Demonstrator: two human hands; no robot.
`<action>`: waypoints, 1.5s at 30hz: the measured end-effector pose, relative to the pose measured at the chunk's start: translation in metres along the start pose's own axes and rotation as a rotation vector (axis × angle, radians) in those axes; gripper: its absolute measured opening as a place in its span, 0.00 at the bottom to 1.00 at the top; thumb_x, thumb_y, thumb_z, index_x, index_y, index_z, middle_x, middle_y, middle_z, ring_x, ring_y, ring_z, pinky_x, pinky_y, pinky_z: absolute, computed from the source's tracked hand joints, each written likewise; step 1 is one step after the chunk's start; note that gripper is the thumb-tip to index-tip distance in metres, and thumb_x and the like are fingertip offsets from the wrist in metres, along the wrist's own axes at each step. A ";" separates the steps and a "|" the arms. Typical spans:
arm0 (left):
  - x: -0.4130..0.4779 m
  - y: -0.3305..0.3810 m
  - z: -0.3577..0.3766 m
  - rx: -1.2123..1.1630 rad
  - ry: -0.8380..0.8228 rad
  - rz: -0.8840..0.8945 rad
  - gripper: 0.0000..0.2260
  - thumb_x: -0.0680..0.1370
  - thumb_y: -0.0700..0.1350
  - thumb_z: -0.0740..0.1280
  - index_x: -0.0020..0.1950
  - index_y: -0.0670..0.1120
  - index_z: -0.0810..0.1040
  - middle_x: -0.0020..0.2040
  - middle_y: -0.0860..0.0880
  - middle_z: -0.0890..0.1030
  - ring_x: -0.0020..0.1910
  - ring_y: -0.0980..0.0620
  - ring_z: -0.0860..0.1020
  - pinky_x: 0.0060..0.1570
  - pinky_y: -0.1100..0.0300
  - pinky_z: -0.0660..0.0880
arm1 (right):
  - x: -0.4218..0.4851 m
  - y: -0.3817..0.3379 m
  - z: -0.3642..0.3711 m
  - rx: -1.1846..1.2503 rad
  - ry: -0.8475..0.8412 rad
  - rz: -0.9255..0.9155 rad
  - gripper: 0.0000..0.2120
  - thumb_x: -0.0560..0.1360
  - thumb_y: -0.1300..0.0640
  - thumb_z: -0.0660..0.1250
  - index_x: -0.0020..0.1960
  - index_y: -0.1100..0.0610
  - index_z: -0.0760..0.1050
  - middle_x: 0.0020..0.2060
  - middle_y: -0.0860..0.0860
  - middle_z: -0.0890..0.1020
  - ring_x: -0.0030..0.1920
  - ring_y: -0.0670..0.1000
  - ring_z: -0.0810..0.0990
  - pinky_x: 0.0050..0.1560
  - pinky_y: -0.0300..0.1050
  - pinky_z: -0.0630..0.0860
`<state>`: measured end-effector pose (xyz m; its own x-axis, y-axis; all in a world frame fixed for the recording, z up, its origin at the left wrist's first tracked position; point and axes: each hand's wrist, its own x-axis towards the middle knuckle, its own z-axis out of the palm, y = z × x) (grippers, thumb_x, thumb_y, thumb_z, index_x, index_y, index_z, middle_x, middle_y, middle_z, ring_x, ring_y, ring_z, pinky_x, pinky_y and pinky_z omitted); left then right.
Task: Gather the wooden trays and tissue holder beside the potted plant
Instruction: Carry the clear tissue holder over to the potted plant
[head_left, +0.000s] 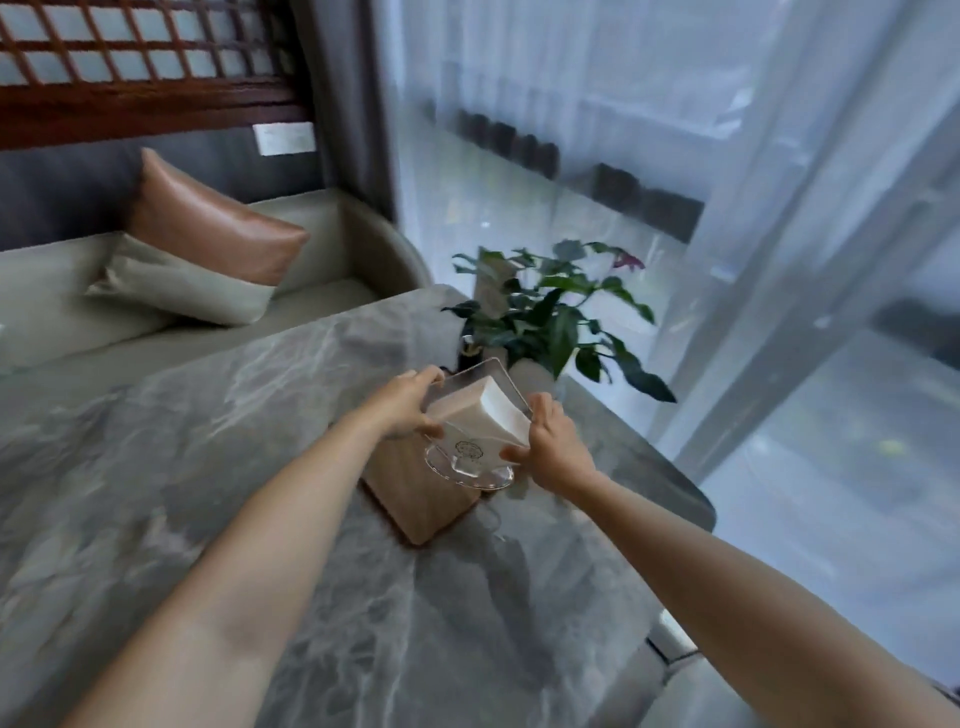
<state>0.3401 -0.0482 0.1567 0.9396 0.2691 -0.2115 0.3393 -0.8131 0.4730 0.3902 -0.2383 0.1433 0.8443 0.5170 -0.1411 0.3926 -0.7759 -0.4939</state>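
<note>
Both hands, left (402, 402) and right (553, 447), grip the tissue holder (475, 431) between them; potted plant (550, 317) lies just beyond, wooden tray (415, 499) directly beneath.

Clear tissue holder (470, 415), loaded with white tissues, tilted, at frame centre above a light wooden tray (415, 499) lying flat. Green potted plant (550, 317) stands just beyond, upper right of centre.

No legible text; only a blurred round emblem on the tissue holder (470, 441)
</note>
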 end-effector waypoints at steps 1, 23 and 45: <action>0.010 0.014 0.008 0.014 -0.021 0.025 0.29 0.68 0.44 0.77 0.66 0.44 0.69 0.64 0.41 0.74 0.59 0.43 0.75 0.59 0.52 0.73 | -0.001 0.015 -0.007 0.012 0.006 0.028 0.28 0.72 0.53 0.69 0.66 0.60 0.60 0.63 0.58 0.69 0.62 0.57 0.69 0.60 0.51 0.69; 0.118 0.202 0.150 0.056 -0.297 0.266 0.34 0.72 0.43 0.73 0.74 0.46 0.62 0.73 0.43 0.68 0.71 0.45 0.68 0.69 0.52 0.65 | -0.024 0.219 -0.064 0.120 0.100 0.473 0.29 0.71 0.56 0.69 0.66 0.60 0.59 0.62 0.59 0.69 0.61 0.60 0.70 0.55 0.53 0.71; 0.122 0.201 0.153 0.194 -0.272 0.274 0.33 0.78 0.52 0.65 0.77 0.44 0.54 0.75 0.42 0.64 0.73 0.44 0.66 0.69 0.50 0.66 | -0.018 0.228 -0.069 0.115 0.135 0.527 0.38 0.72 0.53 0.68 0.74 0.58 0.51 0.67 0.59 0.67 0.66 0.60 0.66 0.60 0.55 0.69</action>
<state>0.5161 -0.2583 0.0949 0.9389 -0.0947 -0.3308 0.0403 -0.9246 0.3789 0.4901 -0.4493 0.0928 0.9580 0.0130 -0.2866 -0.1310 -0.8688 -0.4775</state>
